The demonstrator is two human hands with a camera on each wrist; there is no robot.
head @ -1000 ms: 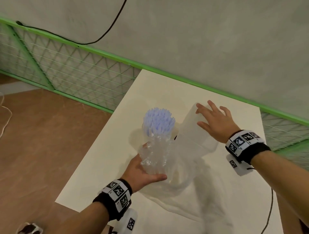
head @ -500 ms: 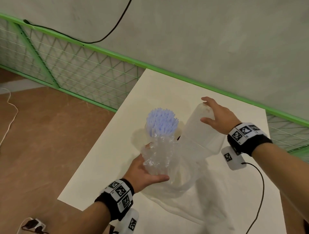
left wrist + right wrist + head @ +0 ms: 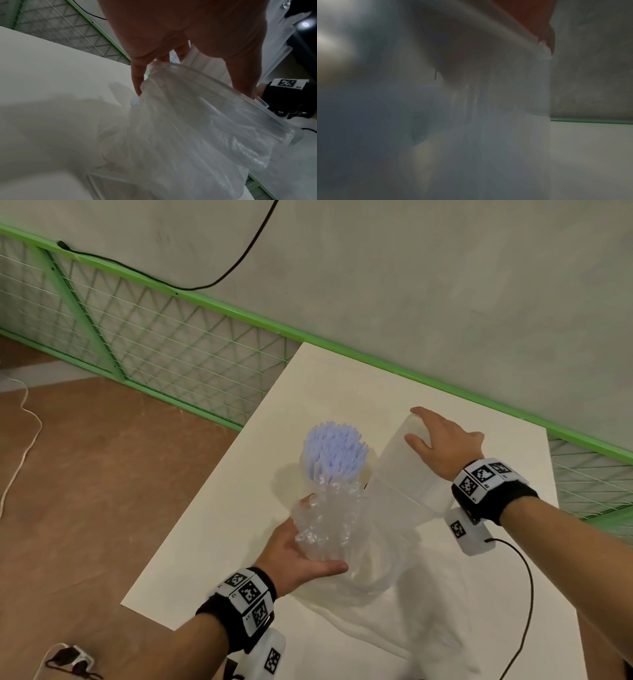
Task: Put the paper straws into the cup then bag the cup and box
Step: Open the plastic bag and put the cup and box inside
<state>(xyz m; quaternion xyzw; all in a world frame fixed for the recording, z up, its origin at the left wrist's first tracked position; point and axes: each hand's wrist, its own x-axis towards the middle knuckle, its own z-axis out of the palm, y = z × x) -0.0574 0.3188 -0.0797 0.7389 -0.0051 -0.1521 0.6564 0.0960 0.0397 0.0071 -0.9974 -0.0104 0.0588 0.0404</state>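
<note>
The bagging step is under way: the lavender paper straws [image 3: 334,451] are already standing bunched in the clear cup [image 3: 329,501], left of centre in the head view, and the left hand [image 3: 294,553] is gripping the gathered mouth of the clear plastic bag [image 3: 370,573] against the cup's side, fingers and thumb curled round the crinkled film. To the right, the right hand [image 3: 442,443] is grasping the upper end of the translucent box [image 3: 407,470], which is leaning tilted with its lower end at the bag's opening. My judgement is that the next move calls for sliding the box down into the bag while the left hand is keeping the mouth wide, without tipping the cup. The left wrist view is showing the bag's open rim [image 3: 214,81] stretched under the fingers [image 3: 137,81], hidden from above; the right wrist view is giving only blurred box wall [image 3: 505,108] above the white bench [image 3: 590,148]
</note>
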